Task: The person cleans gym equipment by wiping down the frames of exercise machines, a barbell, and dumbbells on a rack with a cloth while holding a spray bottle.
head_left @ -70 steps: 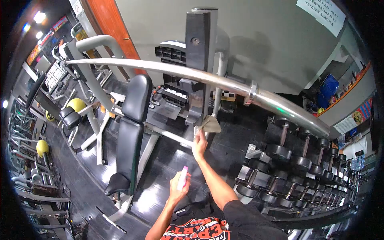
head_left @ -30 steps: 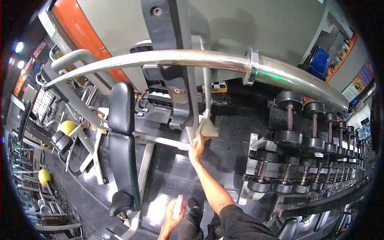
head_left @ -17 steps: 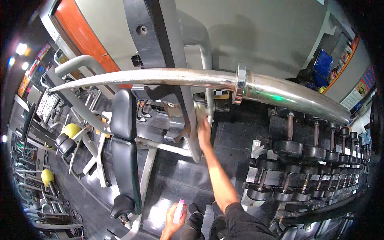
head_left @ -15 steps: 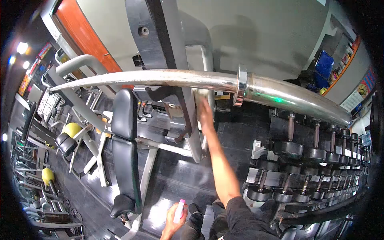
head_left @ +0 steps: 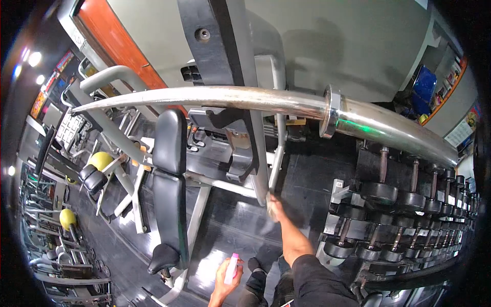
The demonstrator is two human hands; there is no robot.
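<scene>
My left hand, low in the view, is closed around a small white bottle with a pink cap. Farther up, my right hand holds a pale cloth, blurred by motion, at the lower end of the grey bench upright. Above both hands a metal barbell lies across the rack, with its thick sleeve to the right. A black hook is fixed to the upright under the bar. The black padded bench stands left of my hands.
Two tiers of black dumbbells fill a rack at the right. Yellow balls and other gym machines are at the left. A grey wall and an orange door are behind, with a blue chair at the upper right.
My right hand and the cloth have moved down along the upright to its lower end. My left hand still holds the bottle. The view has shifted, bringing the barbell nearer than at first.
</scene>
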